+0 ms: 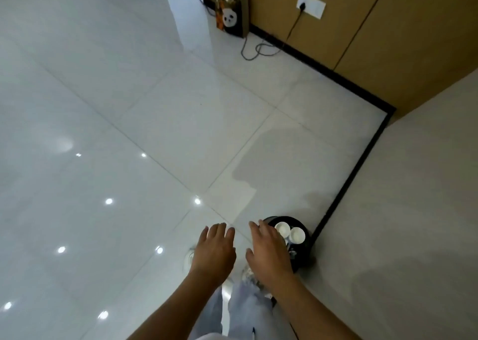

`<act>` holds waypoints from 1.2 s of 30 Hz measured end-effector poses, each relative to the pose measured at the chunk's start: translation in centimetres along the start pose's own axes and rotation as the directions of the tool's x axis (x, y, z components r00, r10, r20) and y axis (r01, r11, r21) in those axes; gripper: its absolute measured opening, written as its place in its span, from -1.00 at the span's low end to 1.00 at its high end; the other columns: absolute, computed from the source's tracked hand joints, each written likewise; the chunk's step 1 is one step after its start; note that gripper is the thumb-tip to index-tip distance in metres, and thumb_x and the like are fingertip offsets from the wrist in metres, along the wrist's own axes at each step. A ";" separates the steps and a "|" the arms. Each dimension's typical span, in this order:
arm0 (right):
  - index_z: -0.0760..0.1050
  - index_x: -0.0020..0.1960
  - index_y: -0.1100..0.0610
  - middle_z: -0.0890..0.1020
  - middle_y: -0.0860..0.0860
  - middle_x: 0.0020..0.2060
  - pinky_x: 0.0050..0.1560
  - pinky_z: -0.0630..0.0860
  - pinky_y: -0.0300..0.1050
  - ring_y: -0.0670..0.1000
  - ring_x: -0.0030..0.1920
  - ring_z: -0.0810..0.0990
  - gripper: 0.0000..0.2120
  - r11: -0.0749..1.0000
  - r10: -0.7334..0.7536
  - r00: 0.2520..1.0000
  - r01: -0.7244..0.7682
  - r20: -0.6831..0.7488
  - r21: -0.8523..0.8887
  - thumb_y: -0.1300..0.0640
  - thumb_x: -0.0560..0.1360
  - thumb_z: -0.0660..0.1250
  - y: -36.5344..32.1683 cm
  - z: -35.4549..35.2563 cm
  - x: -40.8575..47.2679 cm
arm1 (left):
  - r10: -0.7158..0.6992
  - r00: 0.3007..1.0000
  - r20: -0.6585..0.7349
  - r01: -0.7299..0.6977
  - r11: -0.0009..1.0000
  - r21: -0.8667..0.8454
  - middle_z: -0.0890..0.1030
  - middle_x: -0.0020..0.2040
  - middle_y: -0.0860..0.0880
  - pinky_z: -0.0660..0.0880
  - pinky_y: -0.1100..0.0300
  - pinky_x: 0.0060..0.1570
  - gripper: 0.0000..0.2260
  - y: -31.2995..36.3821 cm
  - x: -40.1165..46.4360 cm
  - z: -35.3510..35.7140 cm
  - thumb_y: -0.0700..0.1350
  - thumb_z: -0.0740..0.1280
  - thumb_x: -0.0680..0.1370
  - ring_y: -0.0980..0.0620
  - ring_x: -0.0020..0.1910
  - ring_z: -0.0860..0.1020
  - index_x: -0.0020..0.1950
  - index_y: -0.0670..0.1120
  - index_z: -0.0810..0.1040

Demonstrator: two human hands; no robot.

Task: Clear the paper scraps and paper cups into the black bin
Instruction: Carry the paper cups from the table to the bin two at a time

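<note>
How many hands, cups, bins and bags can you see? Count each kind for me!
Hands: 2, the left hand and the right hand, both holding nothing.
White paper cups: 2 in plain sight, one beside the other, inside the bin.
Black bin: 1.
Panda gift bag: 1.
Total: 6.

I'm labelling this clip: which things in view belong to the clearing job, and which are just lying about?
Job:
- round black bin by the wall
- two white paper cups inside it
- left hand and right hand, open and holding nothing

Lying about:
- panda-print paper bag
- grey cable on the floor
- white wall socket
</note>
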State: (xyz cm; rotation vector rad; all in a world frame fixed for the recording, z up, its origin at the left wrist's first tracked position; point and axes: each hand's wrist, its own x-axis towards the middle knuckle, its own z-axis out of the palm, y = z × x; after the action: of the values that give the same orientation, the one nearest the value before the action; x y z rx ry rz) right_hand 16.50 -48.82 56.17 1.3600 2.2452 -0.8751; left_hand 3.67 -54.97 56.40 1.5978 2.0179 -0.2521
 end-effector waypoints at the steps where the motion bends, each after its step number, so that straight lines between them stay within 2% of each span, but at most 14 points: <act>1: 0.01 0.56 0.04 0.10 0.06 0.54 0.50 0.15 0.00 0.09 0.52 0.10 -0.42 0.999 -0.031 0.999 0.031 0.008 -0.030 0.02 0.62 0.18 -1.6 0.0 -0.3 | -0.036 0.999 -0.012 0.036 0.999 -0.013 0.23 0.49 -0.07 0.01 0.05 0.50 -0.57 -1.3 -1.2 -0.5 0.01 0.11 0.63 -0.05 0.48 0.17 0.49 -0.06 0.18; 9: 0.03 0.55 0.03 0.13 0.07 0.53 0.49 0.14 0.05 0.09 0.48 0.17 -0.42 0.920 -0.270 0.958 0.287 0.101 -0.267 0.03 0.61 0.19 -18.3 3.3 -1.3 | -0.305 0.943 -0.130 0.284 0.945 -0.161 0.28 0.46 -0.05 0.03 0.06 0.50 -0.57 -15.3 -12.1 -0.9 0.02 0.11 0.63 -0.03 0.45 0.22 0.48 -0.05 0.20; 18: 0.10 0.53 0.01 0.21 0.04 0.50 0.46 0.18 -0.01 0.08 0.45 0.26 -0.46 0.779 -0.487 0.849 0.528 0.203 -0.338 0.02 0.60 0.19 -43.2 15.7 -3.7 | -0.566 0.817 -0.114 0.518 0.806 -0.287 0.29 0.45 -0.08 -0.02 0.03 0.49 -0.59 -37.0 -28.2 3.8 -0.01 0.12 0.62 -0.06 0.45 0.21 0.45 -0.07 0.23; 27: 0.10 0.53 0.03 0.22 0.04 0.49 0.43 0.23 -0.01 0.08 0.42 0.29 -0.45 0.527 -0.651 0.645 0.764 0.401 -0.373 0.04 0.59 0.19 -61.4 23.4 -8.8 | -0.810 0.583 -0.063 0.704 0.543 -0.459 0.30 0.44 -0.05 -0.01 0.04 0.51 -0.58 -49.7 -41.2 6.4 0.00 0.13 0.62 -0.03 0.45 0.21 0.46 -0.07 0.22; 31: 0.13 0.51 0.04 0.23 0.04 0.48 0.40 0.26 -0.02 0.09 0.40 0.32 -0.47 0.415 -0.680 0.561 0.825 0.472 -0.383 0.05 0.59 0.20 -67.9 25.2 -8.5 | -0.884 0.466 -0.032 0.746 0.412 -0.524 0.29 0.45 -0.05 -0.02 0.04 0.50 -0.57 -54.3 -44.3 7.0 0.01 0.13 0.62 -0.03 0.46 0.20 0.46 -0.07 0.22; 36: 0.13 0.51 0.04 0.25 0.04 0.47 0.40 0.28 -0.01 0.09 0.40 0.32 -0.46 0.316 -0.698 0.480 0.872 0.532 -0.373 0.05 0.58 0.21 -77.0 27.9 -6.6 | -0.930 0.368 0.013 0.765 0.294 -0.572 0.29 0.45 -0.05 0.00 0.05 0.49 -0.55 -61.7 -46.2 6.6 0.02 0.14 0.62 -0.02 0.46 0.21 0.48 -0.06 0.20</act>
State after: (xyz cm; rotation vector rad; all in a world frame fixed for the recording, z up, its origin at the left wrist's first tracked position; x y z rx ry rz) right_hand -48.70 -98.14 63.81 -0.2904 2.5675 -0.4150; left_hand -45.93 -113.94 63.61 0.0296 2.7482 0.1814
